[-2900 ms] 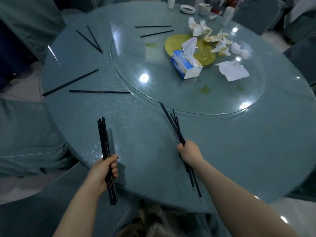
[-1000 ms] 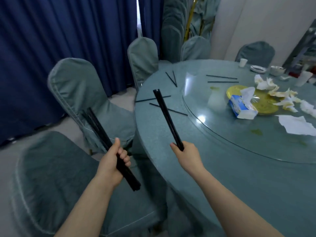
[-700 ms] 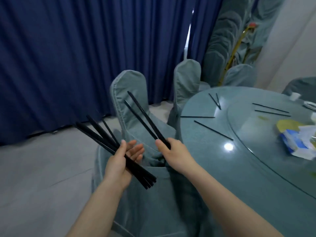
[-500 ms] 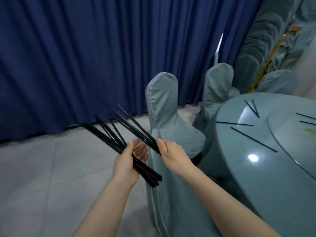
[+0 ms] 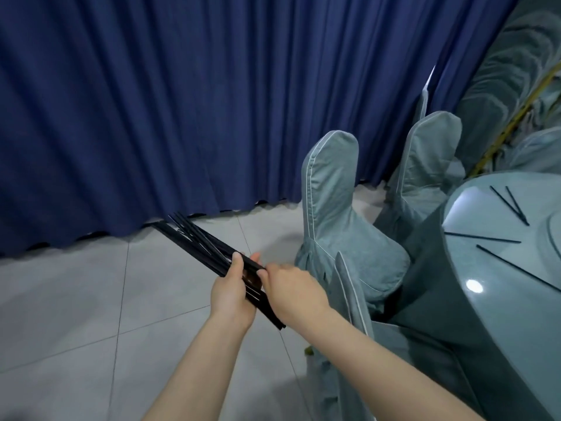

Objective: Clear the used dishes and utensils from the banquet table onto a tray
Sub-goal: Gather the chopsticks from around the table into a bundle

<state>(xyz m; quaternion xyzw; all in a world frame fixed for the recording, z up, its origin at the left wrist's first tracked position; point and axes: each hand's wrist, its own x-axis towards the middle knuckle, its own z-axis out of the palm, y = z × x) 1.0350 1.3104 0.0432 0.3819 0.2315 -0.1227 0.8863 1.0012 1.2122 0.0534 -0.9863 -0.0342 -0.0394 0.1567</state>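
Note:
A bundle of several black chopsticks [image 5: 197, 241] slants from upper left to lower right in front of me, over the floor. My left hand [image 5: 232, 291] grips the bundle near its lower end. My right hand [image 5: 288, 288] presses against the same bundle from the right, its fingers curled on the sticks. Several more black chopsticks [image 5: 485, 238] lie loose on the round teal table [image 5: 501, 299] at the right edge. No tray is in view.
Two chairs in teal covers [image 5: 337, 214] stand between me and the table, and a third chair back [image 5: 349, 296] is close by my right forearm. A dark blue curtain [image 5: 182, 101] hangs behind. Grey tiled floor [image 5: 76, 314] lies to the left.
I have turned left, away from the table. My right hand brought its chopsticks against those in my left hand, and the two bunches now form one bundle.

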